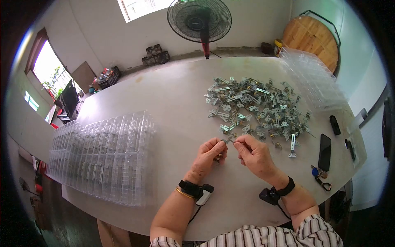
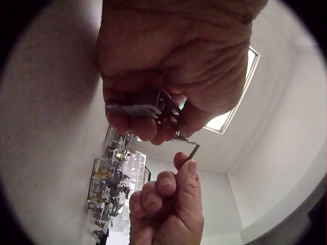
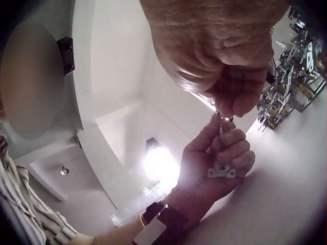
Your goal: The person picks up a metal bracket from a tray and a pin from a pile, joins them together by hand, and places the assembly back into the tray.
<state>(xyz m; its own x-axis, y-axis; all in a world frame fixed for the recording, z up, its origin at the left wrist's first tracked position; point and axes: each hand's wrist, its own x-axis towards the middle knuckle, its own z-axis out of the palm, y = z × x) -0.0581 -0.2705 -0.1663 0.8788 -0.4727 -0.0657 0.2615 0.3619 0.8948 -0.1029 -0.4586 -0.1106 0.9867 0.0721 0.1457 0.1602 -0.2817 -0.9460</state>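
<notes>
My left hand [image 1: 209,155] is held over the table in front of my body, its fingers curled round a small metal bracket [image 2: 140,106]. In the right wrist view, a plate end with holes [image 3: 222,171] sticks out below those fingers. From the bracket a thin bent metal strip [image 2: 194,150] reaches toward my right hand [image 1: 256,156], whose thumb and forefinger pinch its tip. Both hands' fingertips are close together. Just beyond them lies a wide heap of similar metal brackets [image 1: 251,99], some with brass-coloured parts. One loose bracket [image 1: 293,145] lies right of my right hand.
Clear plastic compartment boxes [image 1: 138,177], holding metal parts, stand at the left of the table [image 1: 177,103]. More clear trays [image 1: 317,82] are at the back right. A phone [image 1: 324,152], keys [image 1: 322,174] and a small black object [image 1: 335,125] lie along the right edge.
</notes>
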